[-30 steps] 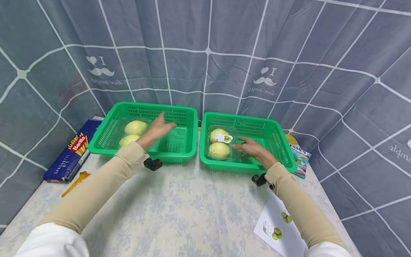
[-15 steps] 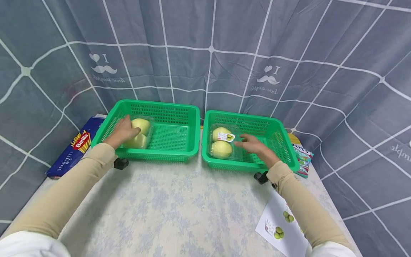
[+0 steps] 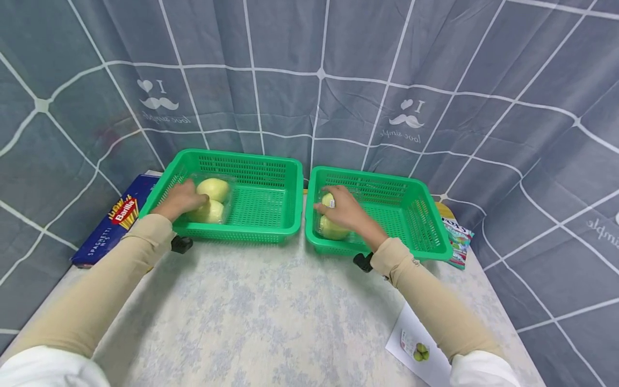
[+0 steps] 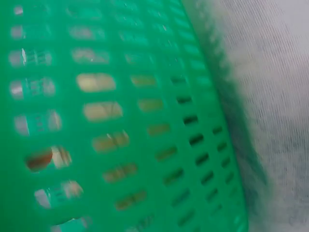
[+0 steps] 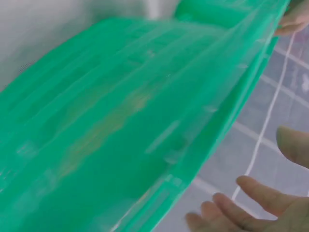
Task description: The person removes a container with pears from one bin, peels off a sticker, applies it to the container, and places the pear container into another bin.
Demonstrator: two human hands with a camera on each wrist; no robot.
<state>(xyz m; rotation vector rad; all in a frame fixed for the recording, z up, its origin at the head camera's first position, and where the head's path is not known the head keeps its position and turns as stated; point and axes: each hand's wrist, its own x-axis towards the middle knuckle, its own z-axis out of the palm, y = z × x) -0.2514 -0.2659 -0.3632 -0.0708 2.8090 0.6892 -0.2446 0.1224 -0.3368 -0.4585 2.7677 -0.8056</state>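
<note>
My left hand [image 3: 180, 199] is in the left green basket [image 3: 263, 235], at the left side of a clear plastic pack [image 3: 231, 200] holding two pale yellow fruits [image 3: 213, 189]. Its thumb lies near the front fruit; I cannot tell whether the fingers grip the pack. In the right green basket [image 3: 416, 248], my right hand [image 3: 344, 209] reaches over a similar pack and covers much of its label and its two fruits [image 3: 333, 229]. The right wrist view shows that hand's fingers [image 5: 263, 193] extended and apart from the thumb. The left wrist view shows mostly slotted basket wall [image 4: 125, 159].
A blue spaghetti box [image 3: 113, 231] lies left of the left basket. A colourful bag [image 3: 459, 236] is by the right basket's right end. A printed white sheet [image 3: 416, 349] lies front right. A grey curtain [image 3: 285, 102] hangs behind.
My left hand has moved left, from over the left basket's middle to the pack's left side, and that pack sits slightly further right. The right hand has moved left onto its pack.
</note>
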